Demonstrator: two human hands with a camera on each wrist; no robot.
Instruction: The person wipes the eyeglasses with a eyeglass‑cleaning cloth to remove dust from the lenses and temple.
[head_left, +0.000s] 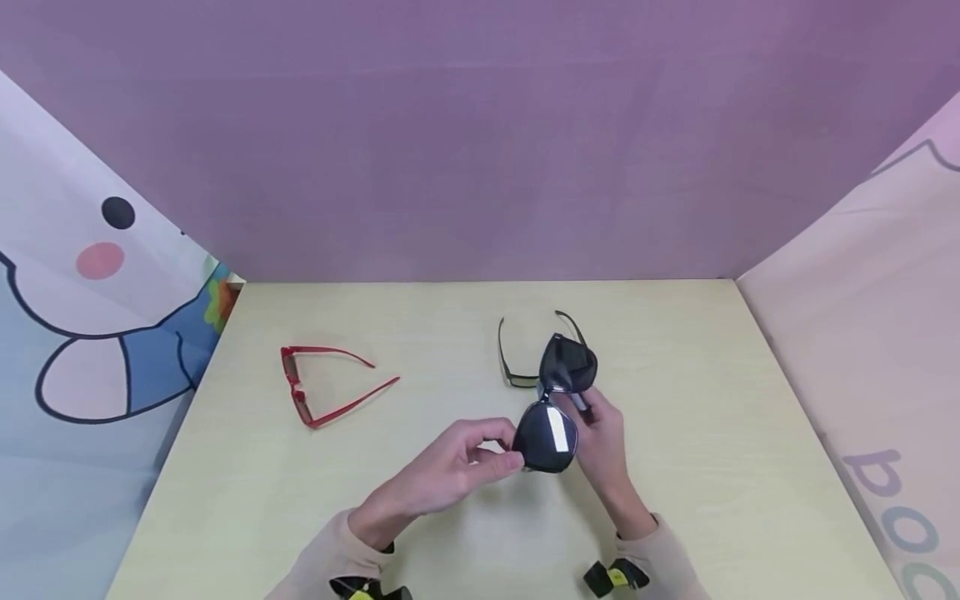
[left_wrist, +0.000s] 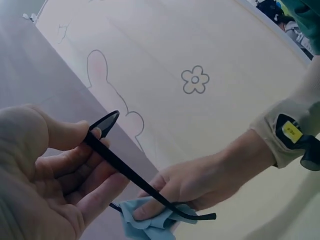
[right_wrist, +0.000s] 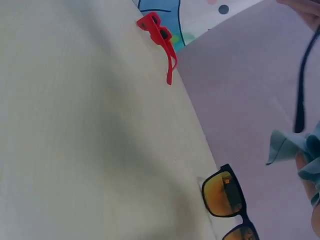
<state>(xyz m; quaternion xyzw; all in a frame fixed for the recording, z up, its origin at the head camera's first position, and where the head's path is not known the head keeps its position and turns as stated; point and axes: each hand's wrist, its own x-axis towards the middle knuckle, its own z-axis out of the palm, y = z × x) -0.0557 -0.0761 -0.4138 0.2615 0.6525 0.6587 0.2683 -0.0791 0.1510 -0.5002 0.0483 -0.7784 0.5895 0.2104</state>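
Note:
A pair of black sunglasses (head_left: 546,437) with dark lenses is held up above the table, tilted, one lens over the other. My left hand (head_left: 457,467) pinches the frame by the lower lens; the left wrist view shows the thumb and fingers near the hinge, with one black temple (left_wrist: 132,175) reaching out. A light blue cloth (left_wrist: 155,217) is gripped by my right hand (head_left: 603,442), behind the upper lens. Whether the cloth touches that lens is hidden. The right wrist view catches the cloth (right_wrist: 290,149) and part of a temple at its edge.
Red sunglasses (head_left: 300,396) lie on the left of the pale table (head_left: 225,500), temples unfolded. Black-framed glasses (head_left: 519,381) rest behind my hands, partly covered; their lenses look orange in the right wrist view. Printed curtains (head_left: 480,167) stand round the table's back and sides.

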